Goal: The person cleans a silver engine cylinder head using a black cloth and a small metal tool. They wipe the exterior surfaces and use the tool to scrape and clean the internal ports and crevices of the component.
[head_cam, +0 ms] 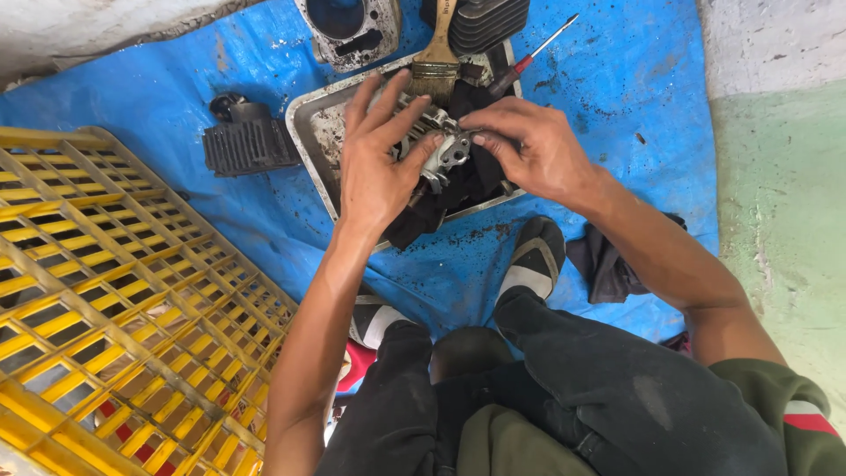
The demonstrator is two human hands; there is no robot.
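Head view: L hand [374, 163] w/ fingers spread, palm pressed on left side of small silver engine part [441, 150]; grip holding it. R hand [529, 145] grip narrow, fingertips pinched on same part from right. Part held just above dark rag [458, 189] in metal tray [310, 132], on blue tarp [617, 88]. Paintbrush [436, 57] + screwdriver [533, 57] at tray's far edge. Black finned cylinder [249, 141] left of tray. Yellow crate [115, 300] far left.

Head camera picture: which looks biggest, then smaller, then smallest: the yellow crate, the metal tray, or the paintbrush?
1. Yellow crate, biggest, though it is also nearest the camera.
2. Metal tray.
3. Paintbrush, smallest.
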